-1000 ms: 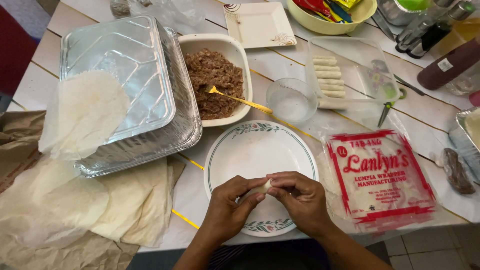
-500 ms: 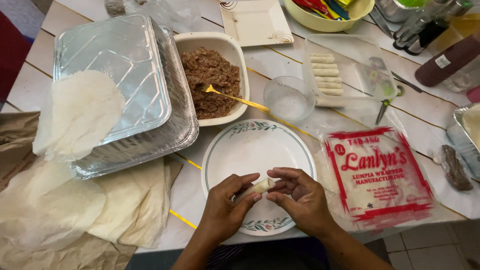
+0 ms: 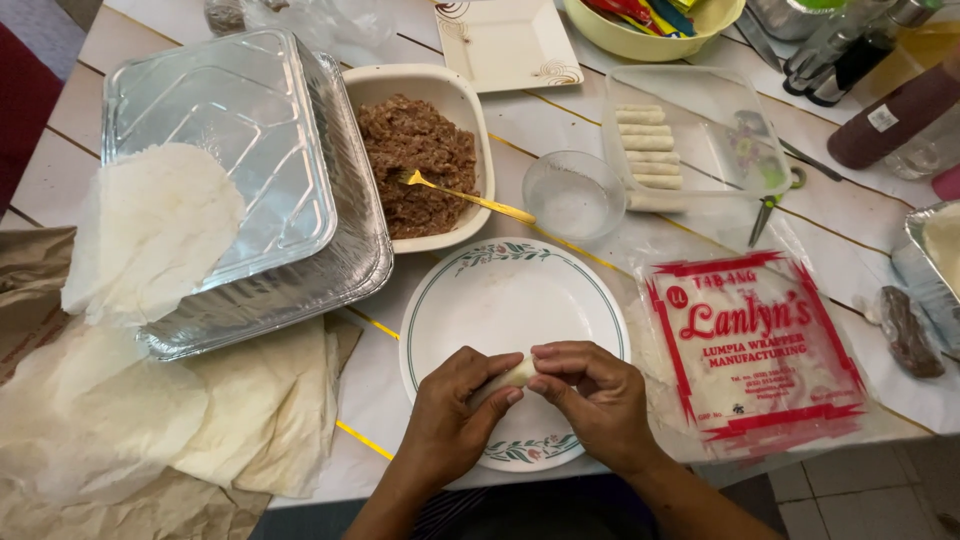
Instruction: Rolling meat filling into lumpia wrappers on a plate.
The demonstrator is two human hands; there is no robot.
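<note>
Since the earlier frames, both hands have shifted slightly toward the near rim of the round white plate with green border (image 3: 520, 300), keeping hold of the small pale rolled wrapper (image 3: 508, 378). Left hand (image 3: 455, 415) and right hand (image 3: 595, 395) meet over the plate's near half, fingertips pinching the roll at its 2 ends. Beyond the plate stands a cream rectangular dish of brown minced filling (image 3: 418, 160) with a yellow fork (image 3: 470, 197); right of the plate lies a red-printed clear wrapper packet (image 3: 755, 345).

Home kitchen table: foil trays (image 3: 250, 180), meat filling bowl (image 3: 418, 160), floral plate (image 3: 500, 300).
</note>
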